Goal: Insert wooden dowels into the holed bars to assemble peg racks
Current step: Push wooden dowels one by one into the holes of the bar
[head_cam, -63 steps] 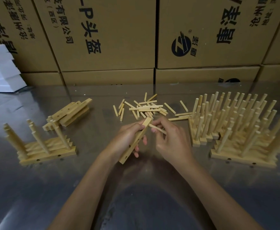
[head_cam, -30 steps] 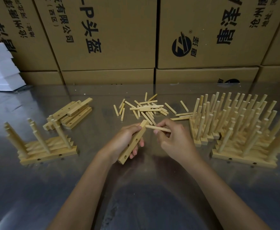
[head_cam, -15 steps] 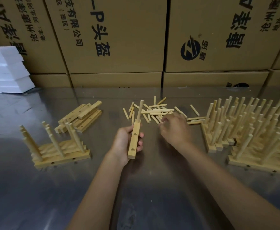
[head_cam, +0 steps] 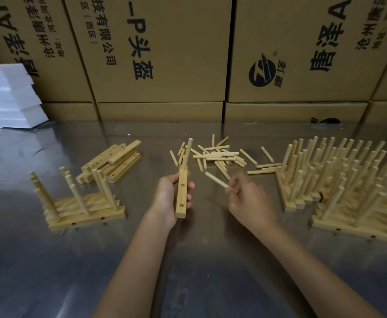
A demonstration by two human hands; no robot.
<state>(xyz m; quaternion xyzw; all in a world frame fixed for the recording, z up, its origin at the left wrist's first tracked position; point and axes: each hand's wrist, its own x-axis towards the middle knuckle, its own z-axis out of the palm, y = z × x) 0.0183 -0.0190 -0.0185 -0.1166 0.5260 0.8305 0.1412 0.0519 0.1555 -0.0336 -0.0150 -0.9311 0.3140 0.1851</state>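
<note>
While the left hand grips a holed bar with fingers curled round it, lifted above the middle of the steel bench, one inserted dowel stands up from the bar's far end and two open holes show on its upper face. To the right, just apart from the bar, the right hand pinches a loose dowel by its near end between thumb and fingertips; this hand is blurred, and the dowel slants up and to the left toward the bar without touching it. Behind both hands, toward the bench's far edge, lies a scattered pile of dowels. Nearer the left edge sit a stack of bare holed bars and, in front of it, a small group of peg racks with their pegs pointing up. Along the right edge stands a much larger crowd of finished racks. Printed cardboard cartons wall off the far edge, with white foam blocks at the far left corner.
</note>
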